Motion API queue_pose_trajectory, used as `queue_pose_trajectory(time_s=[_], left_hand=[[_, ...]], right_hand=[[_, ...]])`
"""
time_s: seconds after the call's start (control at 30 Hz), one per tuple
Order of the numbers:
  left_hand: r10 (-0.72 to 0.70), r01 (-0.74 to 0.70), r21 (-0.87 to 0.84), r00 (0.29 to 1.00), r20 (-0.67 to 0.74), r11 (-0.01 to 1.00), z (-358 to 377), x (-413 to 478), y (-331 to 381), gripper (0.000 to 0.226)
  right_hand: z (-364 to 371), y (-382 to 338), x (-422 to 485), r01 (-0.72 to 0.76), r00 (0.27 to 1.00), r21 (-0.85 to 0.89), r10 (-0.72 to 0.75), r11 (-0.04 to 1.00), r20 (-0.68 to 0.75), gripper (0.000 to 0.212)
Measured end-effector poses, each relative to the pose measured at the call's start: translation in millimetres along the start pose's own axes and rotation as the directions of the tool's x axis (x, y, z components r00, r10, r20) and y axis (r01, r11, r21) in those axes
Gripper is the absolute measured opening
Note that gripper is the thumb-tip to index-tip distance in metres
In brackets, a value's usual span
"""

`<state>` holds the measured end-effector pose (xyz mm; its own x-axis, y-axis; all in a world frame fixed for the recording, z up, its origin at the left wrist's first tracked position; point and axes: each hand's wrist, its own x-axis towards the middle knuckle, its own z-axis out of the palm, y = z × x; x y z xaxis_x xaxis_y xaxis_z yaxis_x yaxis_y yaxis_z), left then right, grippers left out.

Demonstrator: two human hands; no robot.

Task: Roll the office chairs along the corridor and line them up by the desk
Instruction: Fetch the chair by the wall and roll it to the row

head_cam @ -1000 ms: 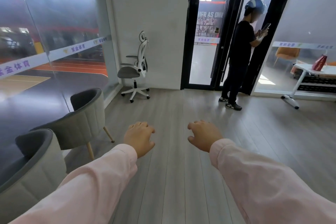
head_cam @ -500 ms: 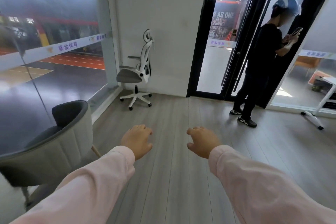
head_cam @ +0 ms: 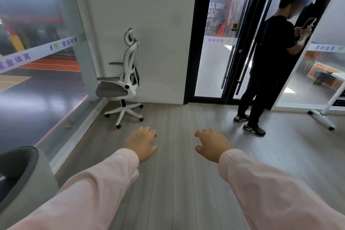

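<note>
**Corridor end: one office chair, two empty hands**

1. Person in black [head_cam: 270, 61]: stands at the black-framed door, phone [head_cam: 309, 23] in hand.
2. Office chair [head_cam: 123, 84]: white frame, grey seat, headrest, two armrests, five-castor base. It stands upright in the corner where the white wall meets the glass wall, its back to the white wall, well apart from both hands.
3. Left hand [head_cam: 142, 143]: pink sleeve, palm down above the floor, fingers loosely curled, holding and touching nothing.
4. Right hand [head_cam: 212, 144]: likewise, with the thumb set apart.
</note>
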<state>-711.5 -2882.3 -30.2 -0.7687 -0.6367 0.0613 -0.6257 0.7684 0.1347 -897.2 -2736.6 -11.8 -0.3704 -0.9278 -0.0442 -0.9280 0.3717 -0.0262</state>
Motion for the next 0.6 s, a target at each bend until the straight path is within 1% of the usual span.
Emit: queue_pose_trajectory(time_s=[0.13,0.27,0.4,0.6], left_hand=[[-0.022,0.023,0.037,1.000,-0.010,0.999,8.8,103.4,-5.6,0.041],[-0.068,0.068,0.024,0.998,-0.015,0.997,2.5,210.5,-12.1,0.042],[-0.104,0.105,0.017,0.994,-0.035,0.994,-1.6,300.3,-26.1,0.044],[-0.150,0.150,-0.003,0.989,-0.010,0.989,13.3,418.1,-64.2,0.039]], right_hand=[[-0.2,48.1,98.9,0.024,1.000,-0.005,-0.024,1.000,-0.016,0.040],[-22.5,95.3,206.7,0.066,0.997,0.001,-0.065,0.998,-0.035,0.040],[-39.5,128.2,304.6,0.106,0.992,-0.003,-0.106,0.994,-0.068,0.037],[-31.6,158.9,427.5,0.148,0.989,-0.018,-0.149,0.989,-0.014,0.041]])
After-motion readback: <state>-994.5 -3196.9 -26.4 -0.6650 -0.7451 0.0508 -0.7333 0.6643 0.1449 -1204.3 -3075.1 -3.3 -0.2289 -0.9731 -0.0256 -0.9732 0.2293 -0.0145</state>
